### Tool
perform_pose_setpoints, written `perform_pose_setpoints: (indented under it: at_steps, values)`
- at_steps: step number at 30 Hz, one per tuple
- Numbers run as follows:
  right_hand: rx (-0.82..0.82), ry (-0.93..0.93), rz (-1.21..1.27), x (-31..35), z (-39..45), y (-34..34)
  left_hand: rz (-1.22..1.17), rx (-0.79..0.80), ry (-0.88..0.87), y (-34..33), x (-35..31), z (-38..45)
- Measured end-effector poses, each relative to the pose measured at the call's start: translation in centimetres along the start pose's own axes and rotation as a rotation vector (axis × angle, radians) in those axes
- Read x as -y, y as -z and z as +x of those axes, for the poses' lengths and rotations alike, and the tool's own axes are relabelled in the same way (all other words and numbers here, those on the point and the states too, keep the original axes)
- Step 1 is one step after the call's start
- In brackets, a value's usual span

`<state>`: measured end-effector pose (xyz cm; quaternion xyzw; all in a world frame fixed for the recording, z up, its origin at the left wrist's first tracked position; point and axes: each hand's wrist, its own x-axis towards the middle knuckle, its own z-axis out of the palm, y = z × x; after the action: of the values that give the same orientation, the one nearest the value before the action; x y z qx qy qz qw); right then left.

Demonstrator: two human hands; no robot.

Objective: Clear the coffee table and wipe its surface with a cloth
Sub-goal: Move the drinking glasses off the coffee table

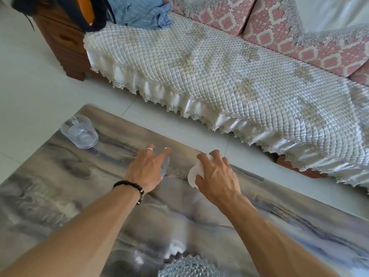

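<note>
While a crumpled white cloth (194, 172) is gripped under the curled fingers of the right hand (216, 176), it is pressed against the coffee table (60, 196) close to the far edge. Only part of the cloth is seen, bulging out to the left of the palm. Just beside it, the left hand (146, 168) is laid over a clear plastic cup (165, 166), which is mostly hidden beneath the palm; the fingers are spread and bent around it, though how firmly the cup is held cannot be told. A ring is worn on one finger of that hand and a dark beaded bracelet (130, 186) on the wrist.

Well apart from both hands, near the far left corner of the marbled grey tabletop, a second clear ribbed cup (80, 132) is seen lying tilted. At the near edge, part of a faceted glass dish (187, 266) is cut off by the frame. Beyond the table, across a strip of pale floor, a sofa (219, 76) is covered with a quilted white throw, with pink patterned cushions (279, 27) behind.
</note>
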<state>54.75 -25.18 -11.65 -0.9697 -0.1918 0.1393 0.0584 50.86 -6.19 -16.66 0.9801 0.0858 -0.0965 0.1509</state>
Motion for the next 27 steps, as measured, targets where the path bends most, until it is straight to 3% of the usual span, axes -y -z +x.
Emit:
perform_pose_setpoints:
  at_steps: [7,15,18,27]
  values:
    - [-0.037,0.003,-0.010,-1.8,-0.2,1.6,0.010,-0.030,-0.067,2.1,-3.0,0.3]
    - [-0.145,-0.122,0.039,-9.8,-5.2,7.2,-0.034,-0.070,-0.215,4.6,-15.0,-1.5]
    - [-0.185,-0.157,0.064,-15.4,-8.9,9.9,-0.013,-0.082,-0.256,4.7,-22.0,-2.3]
    - [-0.295,-0.397,0.063,-42.2,-25.1,15.9,0.079,-0.040,-0.560,0.4,-50.6,-5.8]
